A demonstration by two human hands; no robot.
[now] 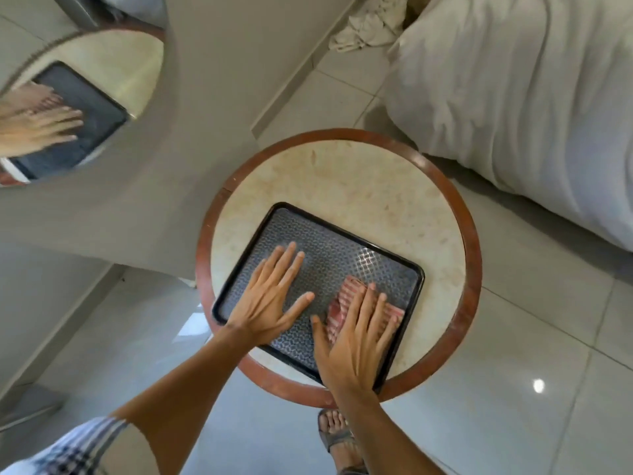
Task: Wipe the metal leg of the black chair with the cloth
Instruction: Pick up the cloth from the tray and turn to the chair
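A red-and-white striped cloth (pixel 346 296) lies on a black textured tray (pixel 329 255), near the tray's right side. My right hand (pixel 359 334) rests flat on the cloth with its fingers spread, pressing it against the tray. To its left, my left hand (pixel 274 296) lies flat and spread on the bare tray surface, holding nothing. The black chair and its metal leg are not in view.
The tray sits on a round marble-topped table with a brown wooden rim (pixel 469 234). A bed with white bedding (pixel 520 97) stands at the right. A wall mirror (pixel 85 97) at upper left reflects the tray and hands. Glossy tiled floor (pixel 513 371) surrounds the table; my sandalled foot (pixel 337 433) is below it.
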